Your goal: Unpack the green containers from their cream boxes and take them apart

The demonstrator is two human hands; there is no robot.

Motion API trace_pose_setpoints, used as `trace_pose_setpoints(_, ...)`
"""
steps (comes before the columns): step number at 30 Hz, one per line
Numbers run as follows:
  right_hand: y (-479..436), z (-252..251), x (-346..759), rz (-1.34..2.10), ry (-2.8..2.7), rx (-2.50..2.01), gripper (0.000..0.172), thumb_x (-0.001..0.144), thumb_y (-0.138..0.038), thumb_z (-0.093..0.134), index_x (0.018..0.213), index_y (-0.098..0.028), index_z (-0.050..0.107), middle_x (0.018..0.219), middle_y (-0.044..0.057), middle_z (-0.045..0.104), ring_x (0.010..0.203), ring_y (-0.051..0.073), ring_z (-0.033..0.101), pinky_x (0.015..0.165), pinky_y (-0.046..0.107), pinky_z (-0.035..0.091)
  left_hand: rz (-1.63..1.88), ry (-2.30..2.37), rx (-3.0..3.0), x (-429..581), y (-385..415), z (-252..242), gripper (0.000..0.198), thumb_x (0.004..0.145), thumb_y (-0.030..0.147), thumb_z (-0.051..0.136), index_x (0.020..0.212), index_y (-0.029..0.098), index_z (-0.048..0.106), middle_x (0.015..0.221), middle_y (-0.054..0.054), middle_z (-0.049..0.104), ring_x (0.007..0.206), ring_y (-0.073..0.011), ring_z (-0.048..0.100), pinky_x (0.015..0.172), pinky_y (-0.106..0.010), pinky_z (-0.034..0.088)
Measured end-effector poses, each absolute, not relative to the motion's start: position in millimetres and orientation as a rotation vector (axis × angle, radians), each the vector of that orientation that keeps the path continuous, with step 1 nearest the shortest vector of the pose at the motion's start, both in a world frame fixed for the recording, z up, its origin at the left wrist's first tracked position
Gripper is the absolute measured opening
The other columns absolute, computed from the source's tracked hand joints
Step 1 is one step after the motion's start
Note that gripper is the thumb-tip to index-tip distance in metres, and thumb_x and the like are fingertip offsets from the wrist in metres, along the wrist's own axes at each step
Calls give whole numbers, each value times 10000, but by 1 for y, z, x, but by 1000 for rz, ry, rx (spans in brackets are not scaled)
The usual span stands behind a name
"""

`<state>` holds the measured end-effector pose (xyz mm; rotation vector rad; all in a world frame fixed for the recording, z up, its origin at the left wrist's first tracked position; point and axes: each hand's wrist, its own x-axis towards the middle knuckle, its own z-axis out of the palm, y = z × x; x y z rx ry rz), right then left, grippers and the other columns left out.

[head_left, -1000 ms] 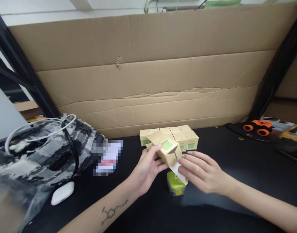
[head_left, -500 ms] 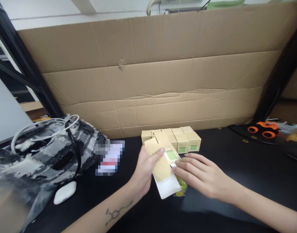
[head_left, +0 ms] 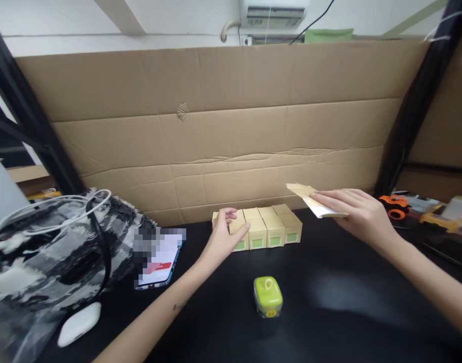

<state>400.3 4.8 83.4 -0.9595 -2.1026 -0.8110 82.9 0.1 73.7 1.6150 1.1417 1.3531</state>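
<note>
Black tabletop (head_left: 340, 292) before brown cardboard (head_left: 231, 131), with green-labelled boxes (head_left: 258, 227) at lower centre, print illegible. Pinching a flat carton (head_left: 310, 199) right of centre in the right hand (head_left: 361, 214); curving the left hand (head_left: 223, 236), fingers parted, over the boxes, contact unclear.

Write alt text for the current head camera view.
A person's right hand holds a flattened tan carton above a black table, while the open left hand is at a cluster of small tan boxes. A small green-lidded container stands nearer the camera.
</note>
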Motion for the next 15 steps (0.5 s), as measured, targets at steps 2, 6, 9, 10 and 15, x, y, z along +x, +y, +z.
trace_pose_setpoints(2,24,77,426,-767,-2164,-1020,363,929,-185,395,1179,-229,655,1060,116,724,860,284,697,735,449,544,1312,1171,1792,68,11,61,545,578,371,833,1060,250,610,1092,-62,521,1213,-338,361,1104,-530,163)
trace_pose_setpoints(6,41,45,444,-586,-2424,-1013,391,829,-131,442,1101,-240,700,997,76,744,840,230,716,702,362,575,1201,1160,2044,51,16,44,512,630,401,805,1107,300,648,1155,-72,509,1220,-369,356,1100,-569,138)
trace_pose_setpoints(9,42,23,441,-440,-2570,-991,596,667,-51,494,1210,-249,640,1161,53,699,1014,227,680,847,369,558,1157,1141,2139,48,17,41,385,724,385,736,1092,305,657,1204,-75,490,1246,-352,353,1111,-539,175)
trace_pose_setpoints(10,41,18,441,-404,-2585,-993,683,620,-29,485,1257,-244,606,1205,53,679,1059,231,663,878,376,549,1147,1136,2154,47,18,41,364,731,362,729,1082,298,658,1207,-75,487,1249,-343,357,1112,-526,197)
trace_pose_setpoints(15,37,23,445,-322,-2490,-1015,839,558,-6,450,1375,-195,469,1313,106,603,1167,286,596,921,463,530,1112,1105,2122,44,25,34,386,730,223,705,1100,247,599,1141,-75,548,1165,-289,498,1047,-485,356)
